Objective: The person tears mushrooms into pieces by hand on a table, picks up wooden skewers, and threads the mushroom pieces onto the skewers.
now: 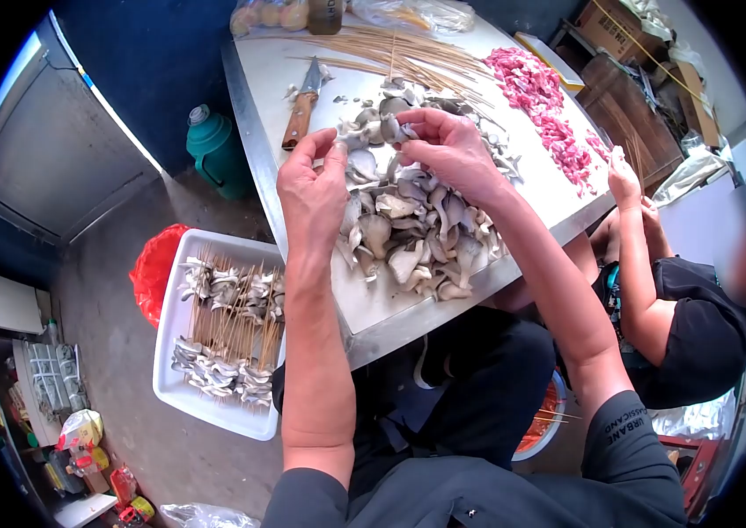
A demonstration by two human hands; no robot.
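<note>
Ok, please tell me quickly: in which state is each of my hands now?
Left hand: partly curled; whether it grips anything cannot be told.
Right hand: closed, pinching a grey oyster mushroom piece.

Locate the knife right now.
In the head view, the knife lies near the table's left edge, just beyond the left hand, with loose skewers to its upper right.
</note>
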